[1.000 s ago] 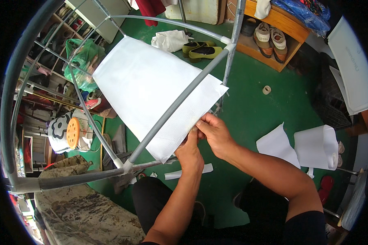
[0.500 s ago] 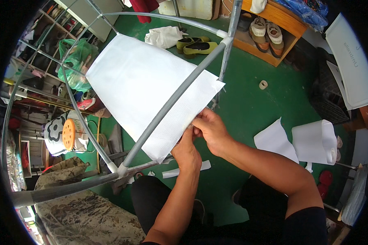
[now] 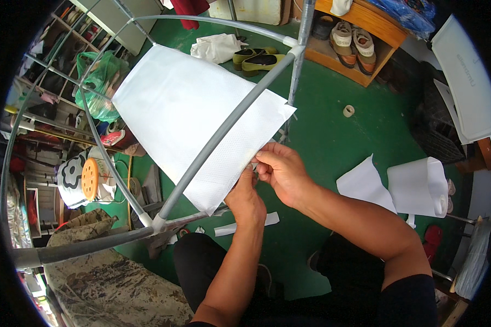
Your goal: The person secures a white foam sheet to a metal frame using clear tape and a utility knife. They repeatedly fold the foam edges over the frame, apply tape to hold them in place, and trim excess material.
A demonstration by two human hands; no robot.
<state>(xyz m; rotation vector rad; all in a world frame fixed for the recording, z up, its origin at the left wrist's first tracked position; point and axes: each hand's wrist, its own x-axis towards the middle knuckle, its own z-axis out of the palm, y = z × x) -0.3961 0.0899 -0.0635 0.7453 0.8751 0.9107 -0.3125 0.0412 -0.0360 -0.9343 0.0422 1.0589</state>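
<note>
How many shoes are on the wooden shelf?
2 that I can see: a pair of beige shoes sits side by side on the wooden shelf at the top, the left one beside the right one. More may be hidden.

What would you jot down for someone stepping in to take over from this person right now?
Left hand: pinching the near edge of the white sheet.
Right hand: pinching the same edge just beside it, fingers closed.
The sheet lies spread over the grey metal frame, one tube running diagonally across it.
Done: sheet laid across the frame.
Left: the near edge is held by hand only; I see nothing fixing it.
Nearby on the green floor: a roll of white sheet, a small tape roll.
</note>
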